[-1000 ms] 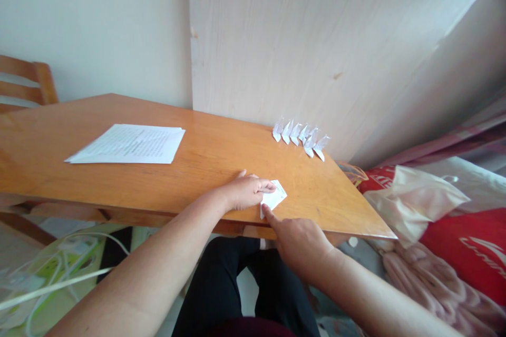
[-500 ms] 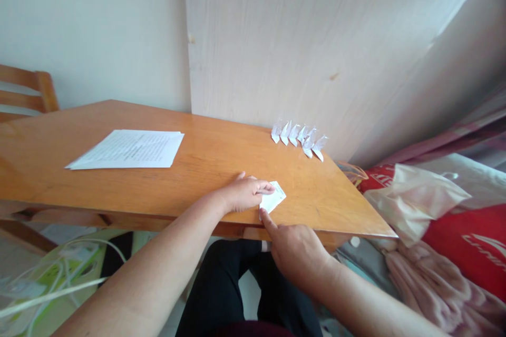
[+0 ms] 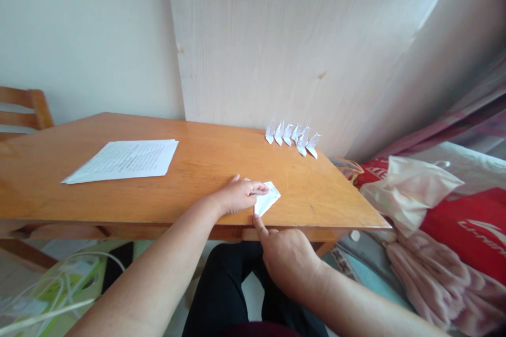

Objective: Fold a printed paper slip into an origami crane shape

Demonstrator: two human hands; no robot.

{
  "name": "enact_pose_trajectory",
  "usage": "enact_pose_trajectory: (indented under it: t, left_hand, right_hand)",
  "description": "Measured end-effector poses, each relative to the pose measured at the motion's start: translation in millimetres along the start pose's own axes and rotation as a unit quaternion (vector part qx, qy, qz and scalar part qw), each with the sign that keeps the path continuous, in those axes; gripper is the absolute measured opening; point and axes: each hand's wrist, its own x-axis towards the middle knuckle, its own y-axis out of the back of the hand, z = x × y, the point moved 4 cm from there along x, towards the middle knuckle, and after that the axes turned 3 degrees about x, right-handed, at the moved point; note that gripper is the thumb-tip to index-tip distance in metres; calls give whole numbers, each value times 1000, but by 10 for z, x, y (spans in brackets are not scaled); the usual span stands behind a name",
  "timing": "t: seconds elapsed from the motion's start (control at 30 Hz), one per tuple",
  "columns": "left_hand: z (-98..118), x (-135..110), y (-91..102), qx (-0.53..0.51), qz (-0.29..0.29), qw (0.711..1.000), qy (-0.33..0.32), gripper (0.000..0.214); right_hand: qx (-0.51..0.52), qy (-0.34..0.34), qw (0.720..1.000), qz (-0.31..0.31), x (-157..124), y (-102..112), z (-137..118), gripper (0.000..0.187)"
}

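Observation:
A small white folded paper (image 3: 268, 201), kite-shaped with some print on it, lies near the front edge of the wooden table (image 3: 221, 154). My left hand (image 3: 240, 196) rests at the paper's left side, its fingers close together and gripping that edge. From below, my right hand (image 3: 288, 253) reaches up with the index finger stretched to the paper's bottom corner; its other fingers are curled and the thumb is hidden. Several folded paper pieces (image 3: 288, 136) with upright points stand in a row at the table's back right.
A stack of printed sheets (image 3: 122, 160) lies on the left of the table. A wooden chair (image 3: 37, 108) is at far left. To the right are a pale plastic bag (image 3: 407, 195), a red bag (image 3: 470, 226) and a pink blanket (image 3: 443, 274). Cables (image 3: 67, 274) lie below left.
The view has shifted slightly, so more of the wall poster shows. Both hands stay at the folded paper, and the right index finger remains at its bottom corner.

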Motion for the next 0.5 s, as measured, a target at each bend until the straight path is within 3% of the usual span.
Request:
enact_pose_trajectory:
  t: [0.13, 0.23, 0.33, 0.5]
  left_hand:
    - [3, 5, 0, 5, -7, 1000, -8, 51]
    - [-5, 5, -6, 7, -4, 1000, -4, 49]
    - [-7, 0, -14, 17, 10, 1000, 12, 45]
    - [74, -19, -2, 33, 23, 999, 11, 52]
  right_hand:
    - [29, -6, 1000, 7, -102, 1, 24, 80]
    - [72, 7, 996, 51, -250, -60, 61, 76]
    - [137, 15, 988, 70, -400, -210, 109, 72]
    - [249, -30, 965, 81, -560, -437, 223, 64]
